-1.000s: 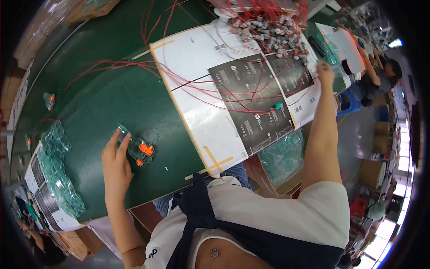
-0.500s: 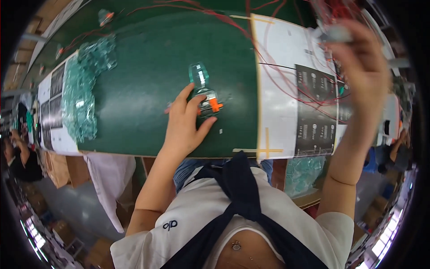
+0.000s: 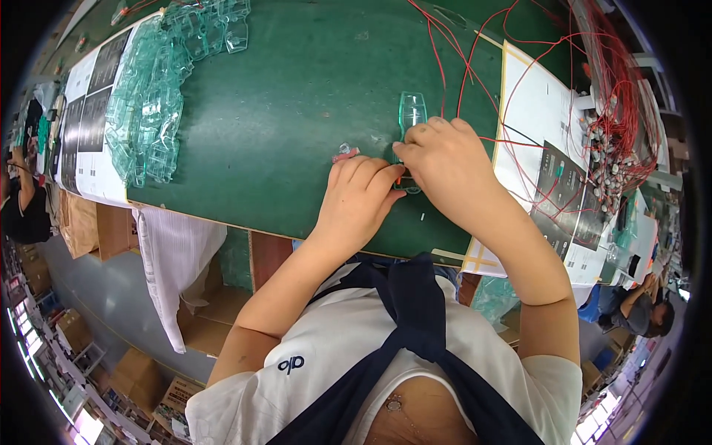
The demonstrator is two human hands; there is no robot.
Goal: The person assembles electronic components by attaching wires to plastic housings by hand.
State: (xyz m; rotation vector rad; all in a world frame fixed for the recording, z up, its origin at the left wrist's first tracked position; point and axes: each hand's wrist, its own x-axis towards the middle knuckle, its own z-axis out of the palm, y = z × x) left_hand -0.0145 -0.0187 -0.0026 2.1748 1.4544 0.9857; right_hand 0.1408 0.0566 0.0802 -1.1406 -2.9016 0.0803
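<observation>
A clear green-tinted plastic case (image 3: pixel 412 110) lies on the green table in front of me, its far end showing past my fingers. My left hand (image 3: pixel 357 194) grips the near part of the case from the left, fingers curled. An orange piece (image 3: pixel 398 180) peeks out beside its fingertips. My right hand (image 3: pixel 449 159) is bent over the middle of the case with fingers pinched together; what they hold is hidden. A red wire (image 3: pixel 512 140) comes out from behind this hand. Just beyond my left knuckles lies a small pink-and-clear piece (image 3: pixel 345 153).
Similar clear plastic cases (image 3: pixel 152 111) are heaped at the left. Red wires (image 3: pixel 619 100) with small grey-white parts (image 3: pixel 610 159) bunch at the right, near a printed white sheet (image 3: pixel 530 96). The table's front edge (image 3: pixel 222 225) runs before me. People work at both sides.
My right hand has come from the wire bundle at the far right down to the case, beside my left hand. The left fingers have curled in. The whole view has shifted.
</observation>
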